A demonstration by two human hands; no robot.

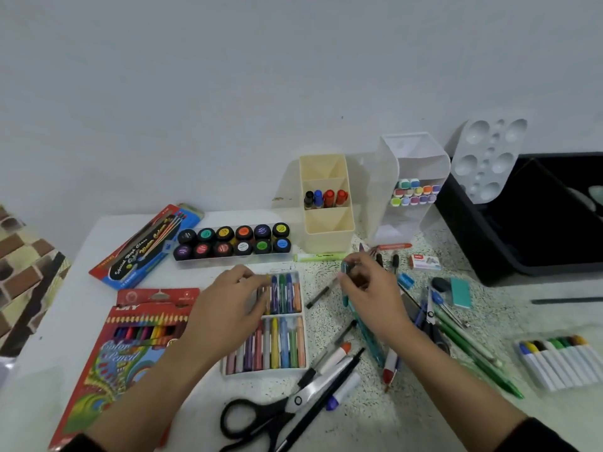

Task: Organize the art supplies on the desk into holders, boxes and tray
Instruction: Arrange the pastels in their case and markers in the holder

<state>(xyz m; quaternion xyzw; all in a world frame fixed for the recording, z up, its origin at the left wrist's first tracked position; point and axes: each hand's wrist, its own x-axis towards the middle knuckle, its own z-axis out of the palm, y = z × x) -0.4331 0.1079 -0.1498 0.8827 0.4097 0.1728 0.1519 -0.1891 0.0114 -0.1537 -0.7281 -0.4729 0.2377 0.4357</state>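
A white crayon box (303, 340) with two rows of coloured crayons lies at the desk's middle. My left hand (225, 305) rests over its upper left part, fingertips pinching a crayon in the top row. My right hand (368, 285) hovers just right of the box and pinches a small teal crayon (346, 267) between thumb and fingers. A cream holder (329, 223) with four markers stands behind. Beside it stands a clear holder (414, 177) with pastel-capped markers.
Paint pots (233, 243), a brush pack (143, 249) and a colour pencil box (130, 347) lie left. Black scissors (261, 415), pens, markers and a teal ruler (368, 337) lie in front. Erasers, green pencils and white markers (561, 360) lie right. A black tray (528, 230) holds a palette (486, 158).
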